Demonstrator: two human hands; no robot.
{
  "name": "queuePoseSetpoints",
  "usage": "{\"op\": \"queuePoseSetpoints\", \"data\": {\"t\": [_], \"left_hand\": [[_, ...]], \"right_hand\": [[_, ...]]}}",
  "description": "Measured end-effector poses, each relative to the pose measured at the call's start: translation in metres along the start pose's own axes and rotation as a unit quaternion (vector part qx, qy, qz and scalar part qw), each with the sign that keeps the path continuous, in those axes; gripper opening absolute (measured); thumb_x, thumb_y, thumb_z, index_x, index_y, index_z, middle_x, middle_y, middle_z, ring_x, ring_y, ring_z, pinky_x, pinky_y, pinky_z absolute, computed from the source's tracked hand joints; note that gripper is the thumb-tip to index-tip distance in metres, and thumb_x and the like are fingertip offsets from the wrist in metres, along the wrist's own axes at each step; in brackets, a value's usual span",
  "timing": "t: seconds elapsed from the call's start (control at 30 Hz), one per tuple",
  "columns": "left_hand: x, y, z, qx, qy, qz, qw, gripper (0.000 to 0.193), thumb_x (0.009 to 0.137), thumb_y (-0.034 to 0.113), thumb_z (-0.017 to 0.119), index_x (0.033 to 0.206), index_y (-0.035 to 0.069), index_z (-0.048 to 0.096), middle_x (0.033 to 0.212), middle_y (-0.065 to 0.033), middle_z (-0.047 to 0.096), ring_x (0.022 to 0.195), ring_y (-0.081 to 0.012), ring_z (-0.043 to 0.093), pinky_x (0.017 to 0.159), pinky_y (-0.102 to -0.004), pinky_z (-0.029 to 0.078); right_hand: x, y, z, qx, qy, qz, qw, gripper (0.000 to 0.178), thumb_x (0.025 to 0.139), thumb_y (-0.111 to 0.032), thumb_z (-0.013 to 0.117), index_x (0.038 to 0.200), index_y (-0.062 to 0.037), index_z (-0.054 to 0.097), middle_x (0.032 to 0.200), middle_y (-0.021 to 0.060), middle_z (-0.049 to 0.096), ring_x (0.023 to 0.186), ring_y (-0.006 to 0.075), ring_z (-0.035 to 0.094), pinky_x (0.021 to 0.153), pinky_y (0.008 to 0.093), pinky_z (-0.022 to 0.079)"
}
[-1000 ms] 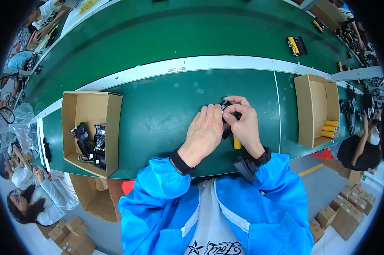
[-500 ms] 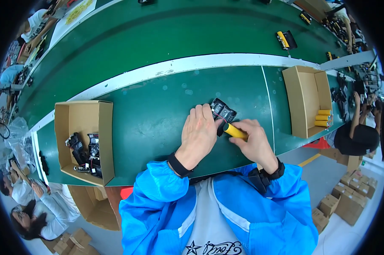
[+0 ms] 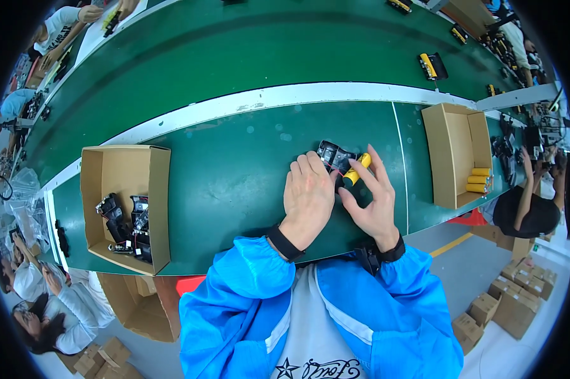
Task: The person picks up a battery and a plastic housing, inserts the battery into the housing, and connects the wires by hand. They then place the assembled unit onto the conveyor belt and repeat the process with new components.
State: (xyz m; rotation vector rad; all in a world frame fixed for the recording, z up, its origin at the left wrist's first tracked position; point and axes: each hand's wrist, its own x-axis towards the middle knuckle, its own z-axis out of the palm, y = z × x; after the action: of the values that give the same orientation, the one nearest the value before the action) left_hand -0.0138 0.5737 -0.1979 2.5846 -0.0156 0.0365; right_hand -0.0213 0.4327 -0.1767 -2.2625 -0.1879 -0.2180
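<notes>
My left hand point(image 3: 309, 199) is closed on a black plastic housing point(image 3: 333, 153), its fingers covering the near left part. Thin red wires run out by the fingertips. Against the housing's right side lies a yellow cylindrical battery point(image 3: 362, 165), tilted, with a dark end toward me. The fingers of my right hand point(image 3: 376, 205) bend around this battery, thumb below and fingertips along its side. Whether the battery sits inside the housing cannot be made out, as my fingers hide part of it.
At left, a cardboard box point(image 3: 162, 208) holds several black housings point(image 3: 136, 221). Another cardboard box point(image 3: 441, 158) at right contains several yellow batteries point(image 3: 479, 180). Beyond the white rail point(image 3: 253, 100), a housing with a yellow battery point(image 3: 431, 66) lies on the green surface. People work on both sides.
The yellow battery has moved up and right, turning steeper beside the housing. My right hand's fingers have spread and shifted along it. My left hand has moved slightly right with the housing.
</notes>
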Motion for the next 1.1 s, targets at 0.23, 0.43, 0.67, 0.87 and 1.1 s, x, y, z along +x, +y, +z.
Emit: {"op": "queuePoseSetpoints", "data": {"t": [0.23,0.43,0.67,0.87,1.1], "left_hand": [[-0.001,-0.001,0.0,0.049,-0.006,0.009,0.999,0.042,0.085,0.02,0.068,0.112,-0.007,0.05,0.097,-0.017,0.056,0.086,-0.0284,0.059,0.073,-0.0354,0.05],[-0.002,-0.014,-0.016,-0.007,-0.015,0.038,0.999,0.045,0.08,0.005,0.064,0.12,-0.01,0.048,0.102,-0.0201,0.055,0.088,-0.0311,0.058,0.075,-0.0383,0.051],[-0.005,-0.035,-0.053,-0.075,-0.058,0.138,0.986,0.054,0.08,-0.002,0.066,0.131,0.002,0.05,0.108,-0.0173,0.06,0.098,-0.0371,0.06,0.081,-0.0446,0.053],[-0.005,-0.043,-0.049,-0.108,-0.026,0.172,0.979,0.046,0.082,-0.002,0.065,0.126,0.005,0.056,0.104,-0.0152,0.064,0.098,-0.0334,0.062,0.082,-0.0435,0.052],[-0.002,-0.048,-0.06,-0.036,-0.018,0.225,0.973,0.039,0.08,-0.002,0.064,0.118,0.006,0.065,0.099,-0.0121,0.065,0.095,-0.0293,0.062,0.083,-0.0403,0.052]], "right_hand": [[0.006,0.001,0.006,-0.03,-0.012,-0.144,0.989,0.035,0.078,-0.002,0.075,0.113,-0.0044,0.071,0.148,0.0263,0.041,0.119,0.036,0.058,0.097,0.0398,0.05],[0.01,-0.004,0.019,-0.029,-0.063,-0.129,0.989,0.03,0.078,-0.002,0.074,0.108,-0.0048,0.071,0.148,0.028,0.038,0.123,0.0417,0.051,0.1,0.0448,0.046],[0.015,-0.022,0.02,-0.083,-0.096,-0.092,0.988,0.029,0.078,0.0,0.073,0.106,-0.0058,0.071,0.148,0.0273,0.036,0.127,0.0458,0.042,0.103,0.0484,0.041],[0.02,-0.026,0.021,-0.081,-0.102,-0.072,0.989,0.032,0.075,-0.001,0.075,0.107,-0.0039,0.071,0.146,0.0251,0.041,0.126,0.0445,0.043,0.101,0.0468,0.043],[0.025,-0.017,0.024,-0.015,-0.061,-0.073,0.995,0.034,0.071,-0.001,0.079,0.104,-0.0035,0.072,0.144,0.023,0.044,0.123,0.0422,0.049,0.097,0.0441,0.049]]}}
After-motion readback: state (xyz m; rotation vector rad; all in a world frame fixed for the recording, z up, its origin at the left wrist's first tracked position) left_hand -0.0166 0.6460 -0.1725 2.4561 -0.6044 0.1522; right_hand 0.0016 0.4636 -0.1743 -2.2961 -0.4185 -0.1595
